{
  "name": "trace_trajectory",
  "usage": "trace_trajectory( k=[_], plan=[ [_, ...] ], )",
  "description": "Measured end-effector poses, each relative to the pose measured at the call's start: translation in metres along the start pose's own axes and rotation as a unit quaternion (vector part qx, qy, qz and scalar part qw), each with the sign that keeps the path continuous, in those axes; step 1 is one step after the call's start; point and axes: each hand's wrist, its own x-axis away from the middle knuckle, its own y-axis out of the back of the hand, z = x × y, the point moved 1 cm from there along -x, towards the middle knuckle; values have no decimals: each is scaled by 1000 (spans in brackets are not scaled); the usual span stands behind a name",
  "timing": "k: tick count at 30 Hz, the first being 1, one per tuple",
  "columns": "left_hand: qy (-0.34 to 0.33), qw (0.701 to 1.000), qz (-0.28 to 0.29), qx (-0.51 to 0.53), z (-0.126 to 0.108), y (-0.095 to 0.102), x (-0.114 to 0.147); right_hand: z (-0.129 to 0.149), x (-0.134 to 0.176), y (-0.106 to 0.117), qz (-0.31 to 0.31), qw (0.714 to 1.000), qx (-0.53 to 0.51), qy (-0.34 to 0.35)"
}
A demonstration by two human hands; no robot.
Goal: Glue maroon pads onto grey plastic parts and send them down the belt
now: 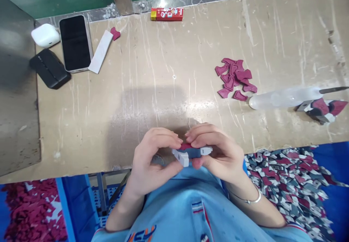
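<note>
Close to my body, over the table's front edge, a small grey, dark blue and maroon plastic part (194, 152) is gripped between both hands. My left hand (155, 158) pinches its left end with thumb and fingertips. On the other side, my right hand (218, 149) has its fingertips on the maroon top and its thumb beneath. Farther right lies a loose pile of small maroon pieces (236, 75). Beside it is a translucent white bottle (285, 97) with a thin dark tip, lying on its side. Similar assembled parts (323, 109) sit below the bottle's tip.
A phone (76, 43), white earbud case (45, 35), black case (51, 69), pale strip (100, 52) and single maroon piece (115, 33) lie at left. A red box (167, 14) is at the back. Bins of maroon pieces (34, 213) and assembled parts (291, 191) stand below the table.
</note>
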Motion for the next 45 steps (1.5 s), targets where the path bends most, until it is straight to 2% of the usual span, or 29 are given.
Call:
trace_trajectory(
  k=[7, 12, 20, 27, 35, 41, 45],
  plan=[
    [-6, 999, 47, 24, 1, 0, -9, 0, 3, 1, 29, 1000, -9, -2],
    [-38, 997, 47, 37, 2, -3, -11, 1, 6, 0, 29, 999, -27, -18],
    [30, 994, 55, 93, 2, -2, -5, 3, 7, 0, 17, 998, -49, -17],
    [3, 995, 60, 79, 1, -2, -9, 4, 6, -2, 36, 999, -36, -15],
    [-25, 996, 54, 61, 3, 0, -9, 4, 6, -4, 23, 999, -36, -23],
    [-16, 995, 81, 61, 0, 6, -15, 5, 7, -4, 38, 998, -37, -39],
    [17, 990, 112, 88, 0, 6, -13, 4, 9, -4, 41, 996, -59, -53]
  ],
)
